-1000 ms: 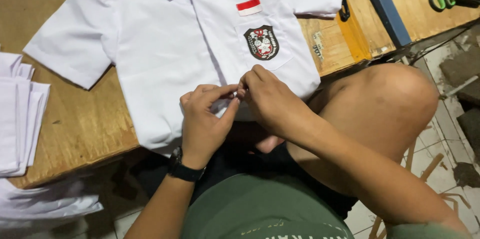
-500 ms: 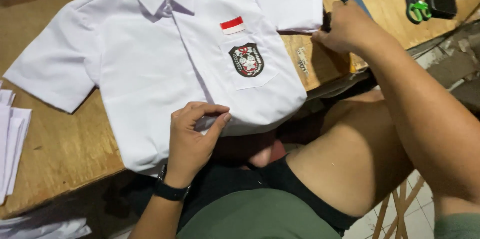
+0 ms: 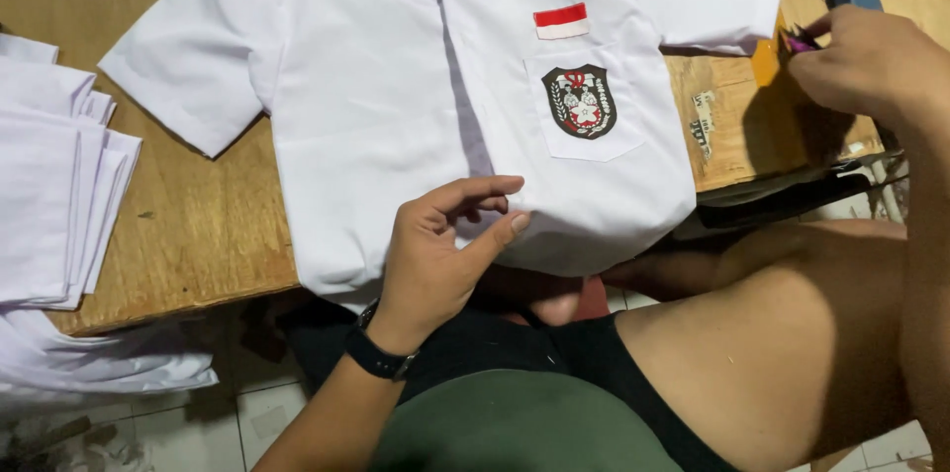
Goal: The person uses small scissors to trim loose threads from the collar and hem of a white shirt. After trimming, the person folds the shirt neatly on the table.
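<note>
White shirt (image 3: pixel 396 106) hem pinched in left hand (image 3: pixel 435 254) fingers — right hand (image 3: pixel 871 66) fingers pinching something pink, mostly hidden.

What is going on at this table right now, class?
A seated person has a white short-sleeved shirt spread on a wooden table. The left hand pinches the shirt's lower front edge. The right hand reaches over to the table's right side and grips a small pink object, too hidden to identify. The shirt's pocket bears a dark crest badge under a red-and-white patch. Folded white cloth is stacked at the left.
</note>
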